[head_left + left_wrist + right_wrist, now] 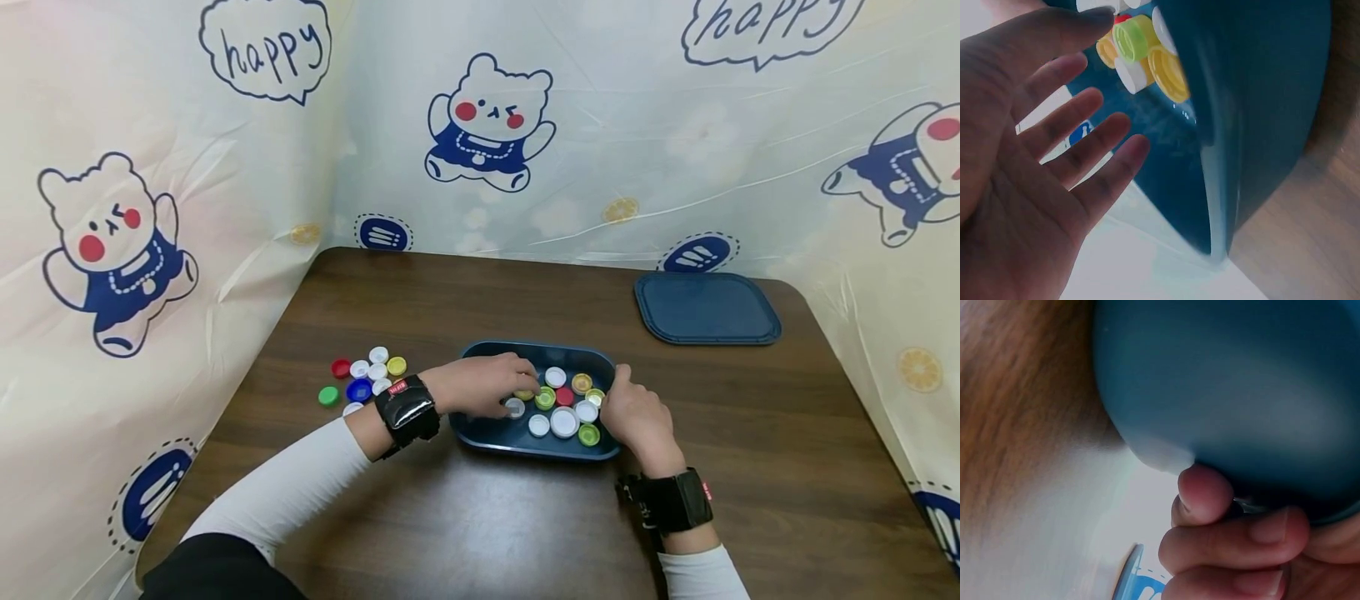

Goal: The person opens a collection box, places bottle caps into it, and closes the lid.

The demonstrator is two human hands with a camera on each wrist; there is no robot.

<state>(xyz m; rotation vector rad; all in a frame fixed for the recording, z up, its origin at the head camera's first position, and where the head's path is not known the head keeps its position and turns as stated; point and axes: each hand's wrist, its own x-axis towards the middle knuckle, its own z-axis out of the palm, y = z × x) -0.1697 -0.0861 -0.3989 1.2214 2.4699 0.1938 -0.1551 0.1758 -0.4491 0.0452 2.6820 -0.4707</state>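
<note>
A dark blue tray (517,446) with rounded corners stands on the table, holding several bottle caps (565,422) in white, yellow, green and red. My left hand (487,385) reaches over its left part, and the left wrist view shows the fingers spread and loosely bent, with nothing in the palm. Just past the thumb in that view lies a green cap (1135,39) beside a yellow cap (1169,74). At the tray's right end, my right hand (637,412) grips the rim. Its curled fingers (1207,490) show against the outer wall in the right wrist view.
Left of the tray, several loose caps (359,390) in white, red, green, blue and yellow lie on the brown table (450,533). A flat blue lid (708,308) lies at the back right. Printed curtains (637,125) surround the table's far sides.
</note>
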